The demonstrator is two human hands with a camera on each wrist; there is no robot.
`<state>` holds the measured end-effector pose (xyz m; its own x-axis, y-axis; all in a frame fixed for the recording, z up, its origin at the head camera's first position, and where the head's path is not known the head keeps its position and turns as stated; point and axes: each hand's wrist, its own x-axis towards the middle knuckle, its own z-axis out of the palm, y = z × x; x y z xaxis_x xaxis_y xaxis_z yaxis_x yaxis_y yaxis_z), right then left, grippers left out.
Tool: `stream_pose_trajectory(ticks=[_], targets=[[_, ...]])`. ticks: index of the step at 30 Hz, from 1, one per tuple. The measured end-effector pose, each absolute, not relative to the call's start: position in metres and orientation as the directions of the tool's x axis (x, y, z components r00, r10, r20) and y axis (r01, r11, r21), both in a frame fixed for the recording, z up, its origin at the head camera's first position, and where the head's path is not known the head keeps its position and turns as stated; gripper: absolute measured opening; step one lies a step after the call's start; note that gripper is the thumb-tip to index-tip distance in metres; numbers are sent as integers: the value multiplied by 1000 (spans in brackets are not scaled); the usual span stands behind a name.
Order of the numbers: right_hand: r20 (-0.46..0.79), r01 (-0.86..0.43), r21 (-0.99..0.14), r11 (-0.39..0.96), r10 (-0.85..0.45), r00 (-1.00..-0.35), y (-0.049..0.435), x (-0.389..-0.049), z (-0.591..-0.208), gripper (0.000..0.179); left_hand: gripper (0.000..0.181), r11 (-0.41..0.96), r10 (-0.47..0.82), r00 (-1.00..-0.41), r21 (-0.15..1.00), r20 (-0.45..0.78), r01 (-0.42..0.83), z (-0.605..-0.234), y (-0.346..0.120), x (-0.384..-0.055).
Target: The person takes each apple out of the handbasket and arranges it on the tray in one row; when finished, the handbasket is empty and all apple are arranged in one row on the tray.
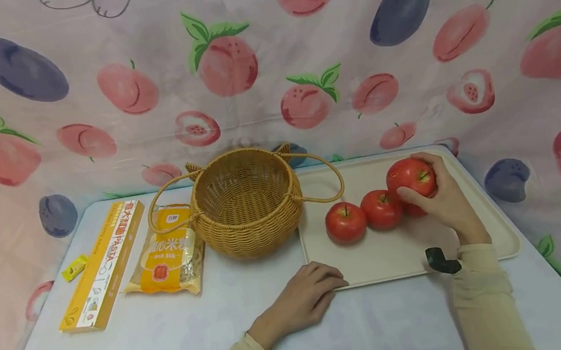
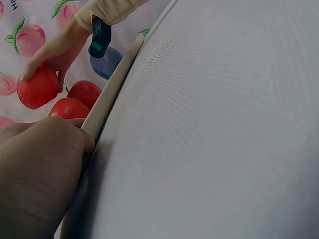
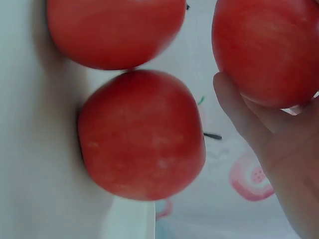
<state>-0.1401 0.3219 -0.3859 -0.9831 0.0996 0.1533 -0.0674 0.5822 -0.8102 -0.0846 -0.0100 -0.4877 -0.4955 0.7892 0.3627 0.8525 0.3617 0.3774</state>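
My right hand (image 1: pixel 438 196) grips a red apple (image 1: pixel 412 177) raised over the beige tray (image 1: pixel 375 262); in the right wrist view the held apple (image 3: pixel 269 50) is clear of the others. Beneath it another apple (image 1: pixel 414 209) is mostly hidden in the head view. Two more apples, one on the left (image 1: pixel 345 223) and one in the middle (image 1: pixel 381 209), sit on the tray with stems up. At the tray's front left corner, my left hand (image 1: pixel 301 298) holds the rim, with fingers over it and the thumb side outside, as the left wrist view shows.
A wicker basket (image 1: pixel 251 240) with two handles stands left of the tray, partly over its edge. Further left lie a yellow noodle bag (image 1: pixel 166 253), a long pasta box (image 1: pixel 102 267) and a small yellow packet (image 1: pixel 75 268). Fruit-print cloth (image 1: pixel 253 120) hangs behind.
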Motion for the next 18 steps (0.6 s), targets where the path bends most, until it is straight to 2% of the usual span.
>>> stream_pose_trajectory(ticks=[9, 18], targets=[[194, -64, -784, 618, 144, -970, 337, -137, -387, 74, 25, 375, 794, -503, 377, 342, 847, -487, -10, -85], [88, 61, -810, 583, 223, -971, 350, -133, -386, 75, 26, 377, 792, -505, 377, 342, 846, -484, -10, -85]])
